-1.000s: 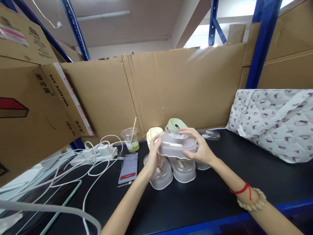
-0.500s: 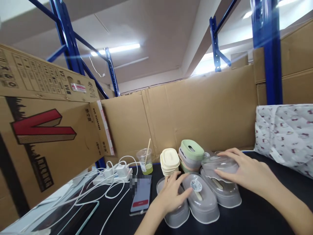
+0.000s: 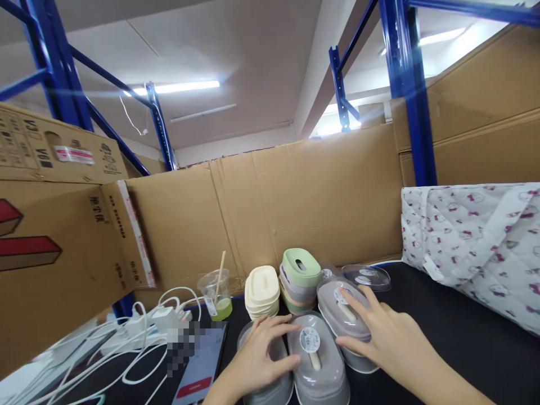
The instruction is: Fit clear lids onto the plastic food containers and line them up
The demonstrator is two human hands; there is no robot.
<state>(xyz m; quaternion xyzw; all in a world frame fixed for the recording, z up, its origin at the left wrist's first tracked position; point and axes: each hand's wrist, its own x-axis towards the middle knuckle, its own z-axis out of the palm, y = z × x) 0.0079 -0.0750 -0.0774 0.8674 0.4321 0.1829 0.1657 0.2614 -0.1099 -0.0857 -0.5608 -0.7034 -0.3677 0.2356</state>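
Note:
Three oval grey boxes with clear domed lids stand in front of me. My left hand lies over the left box, its fingers apart and its thumb reaching toward the middle box. My right hand grips the clear lid on the right box, thumb at its near left side and fingers over the top. A round label and a pale stick-like piece show on the middle and right boxes. Another clear lid lies behind my right hand.
Behind the boxes stand a cream stack and a stack of green, grey and pink containers. A cup with green drink, a phone and white cables are left. A patterned quilted bag sits right; cardboard closes the back.
The view has turned right. The clear lid in my right hand, tilted over the right box before, now sits on it. My left hand stays at the left box.

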